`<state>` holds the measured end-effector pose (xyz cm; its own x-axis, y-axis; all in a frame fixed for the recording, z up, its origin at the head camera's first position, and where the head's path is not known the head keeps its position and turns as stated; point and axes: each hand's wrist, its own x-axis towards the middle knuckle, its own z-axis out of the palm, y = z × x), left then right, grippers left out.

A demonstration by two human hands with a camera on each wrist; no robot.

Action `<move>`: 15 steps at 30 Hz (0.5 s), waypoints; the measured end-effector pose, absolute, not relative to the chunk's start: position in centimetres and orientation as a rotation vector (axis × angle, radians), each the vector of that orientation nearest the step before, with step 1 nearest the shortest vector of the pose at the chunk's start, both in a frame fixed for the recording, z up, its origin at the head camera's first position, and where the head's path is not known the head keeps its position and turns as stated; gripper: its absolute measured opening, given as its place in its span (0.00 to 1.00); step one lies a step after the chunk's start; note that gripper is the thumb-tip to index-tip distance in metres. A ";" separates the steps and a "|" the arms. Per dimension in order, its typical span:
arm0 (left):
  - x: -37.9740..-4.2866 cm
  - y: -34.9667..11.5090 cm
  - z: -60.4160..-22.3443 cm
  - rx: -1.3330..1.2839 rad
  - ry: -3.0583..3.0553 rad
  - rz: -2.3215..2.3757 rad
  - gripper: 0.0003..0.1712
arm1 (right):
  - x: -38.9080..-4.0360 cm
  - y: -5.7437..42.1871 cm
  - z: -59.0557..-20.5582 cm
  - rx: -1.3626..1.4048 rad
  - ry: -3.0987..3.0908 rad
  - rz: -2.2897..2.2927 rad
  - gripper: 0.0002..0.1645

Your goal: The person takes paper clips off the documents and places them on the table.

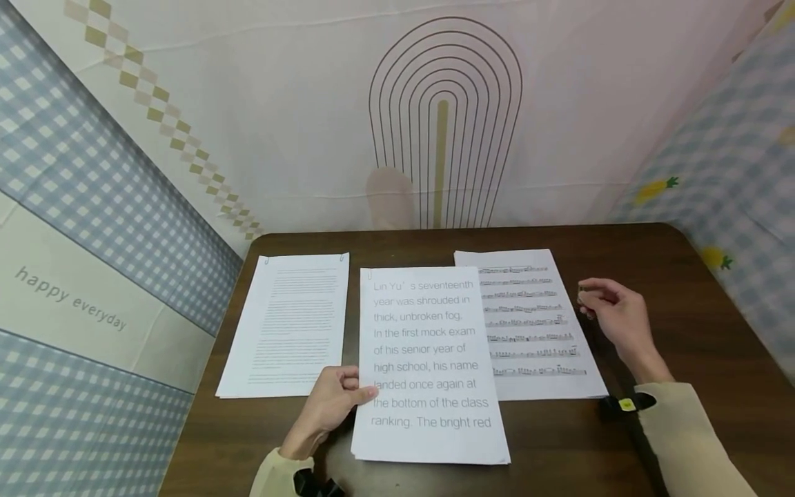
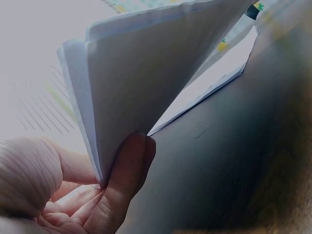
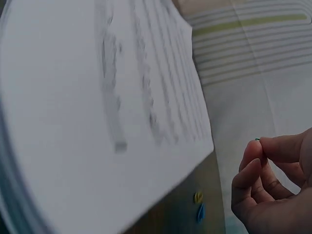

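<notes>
Head view: the left hand [image 1: 330, 402], thumb in front, pinches the left edge of a tilted white large-print paper sheaf [image 1: 428, 359], hiding part of the white sheet-music stack [image 1: 534, 324]. A narrow strip of dark brown wooden table [image 1: 695, 310] separates that sheaf from the white small-print stack [image 1: 292, 324]. Beyond the music's right edge, over wider wood, the right hand [image 1: 617, 319] pinches a tiny green object [image 3: 258, 139].

A: Specify the garment.
B: Pale yellow left sleeve [image 1: 278, 475] and matching right sleeve [image 1: 689, 438].
A: Wrist hardware?
B: Black left wrist unit [image 1: 306, 482]; black right wrist unit [image 1: 646, 400], bearing a yellow-green square marking [image 1: 627, 405].
</notes>
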<state>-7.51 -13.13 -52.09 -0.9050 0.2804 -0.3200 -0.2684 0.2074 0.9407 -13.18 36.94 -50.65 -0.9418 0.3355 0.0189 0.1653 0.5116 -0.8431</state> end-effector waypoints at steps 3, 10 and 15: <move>-7.5 -13.1 -52.1 0.002 2.076 1.731 0.18 | -13.0 38.4 -51.2 -0.475 -2.598 1.365 0.19; -7.4 -13.1 -52.2 -0.035 2.095 1.702 0.18 | -12.8 41.1 -52.3 -0.563 -2.690 1.230 0.20; -7.5 -13.0 -52.3 -0.040 2.102 1.691 0.18 | -12.6 42.3 -52.9 -0.571 -2.749 1.115 0.20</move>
<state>-7.46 -13.01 -52.28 -0.9028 0.2469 -0.3522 -0.2911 0.2521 0.9229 -12.61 42.31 -52.88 -0.9216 0.3869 -0.0295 0.2982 0.6575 -0.6919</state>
